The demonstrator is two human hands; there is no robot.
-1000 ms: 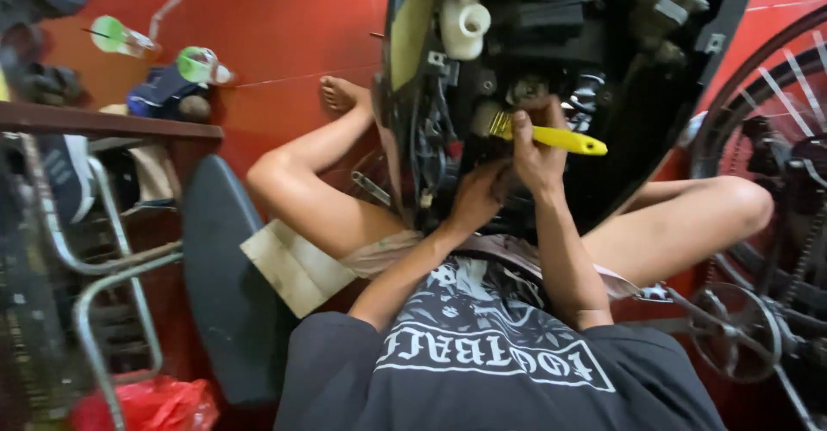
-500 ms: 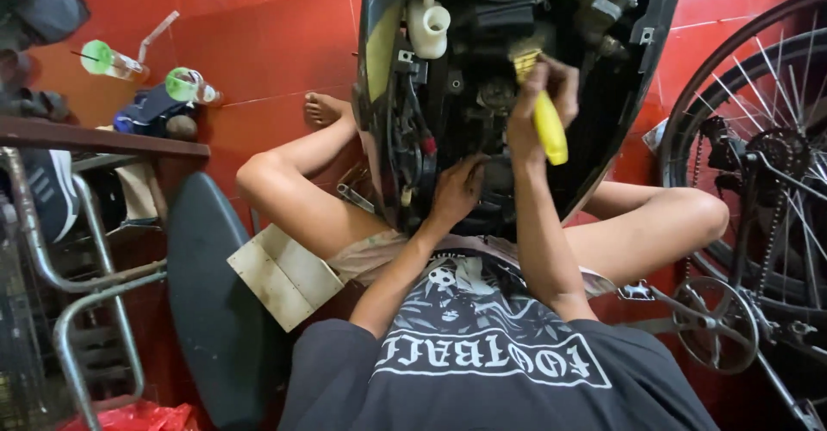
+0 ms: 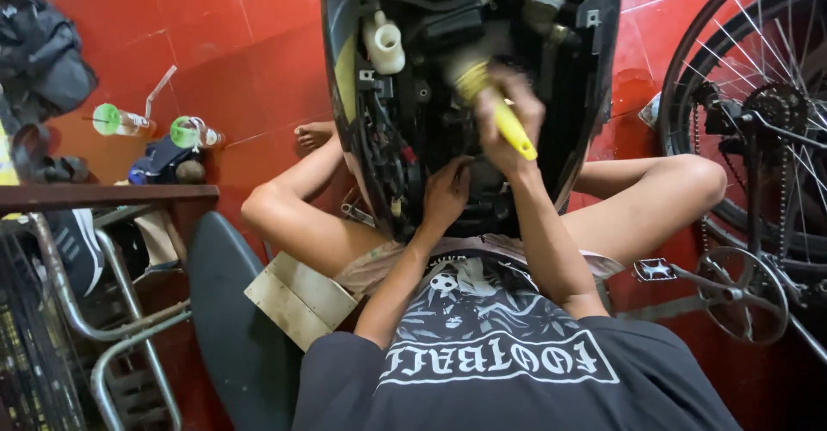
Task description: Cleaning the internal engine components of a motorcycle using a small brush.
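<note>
Down between the knees sits the opened scooter body (image 3: 560, 69), panels off. Right hand (image 3: 508, 108) fist-grips a yellow-handled brush (image 3: 500, 108) mid-scrub; left hand (image 3: 446, 194), fingers curled, braces on the innards. Cleaning looks unfinished.

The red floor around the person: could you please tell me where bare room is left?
Bare red floor lies between the green-lidded cups and the black machine body, and between it and the bicycle wheel. Around the metal frame it is crowded.
</note>
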